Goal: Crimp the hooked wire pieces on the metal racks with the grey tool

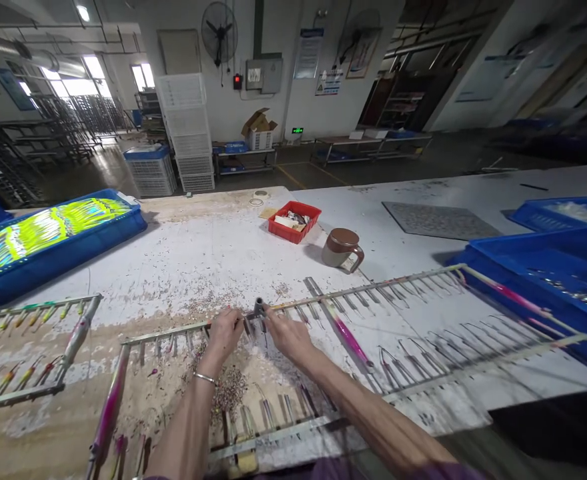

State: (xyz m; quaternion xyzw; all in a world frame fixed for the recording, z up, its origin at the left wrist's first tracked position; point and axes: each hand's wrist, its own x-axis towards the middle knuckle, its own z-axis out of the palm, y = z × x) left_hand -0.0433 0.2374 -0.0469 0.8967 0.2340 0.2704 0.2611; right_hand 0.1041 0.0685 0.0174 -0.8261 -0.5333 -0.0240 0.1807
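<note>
Magenta-streaked frame (349,338) lies lengthwise left to right, slanting away rightward.

The left hand (226,327) and right hand (288,330) cover parts of the rack (168,332); the left edge of view crops the blue tray (73,257) (the right edge, the blue bin (506,265)), and print on the wall notice (308,53) is too small to read

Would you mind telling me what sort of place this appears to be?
It looks like a factory workshop: a large wall fan, stacked white crates, and a broad worktable bearing a long frame with rows of small pieces.
</note>
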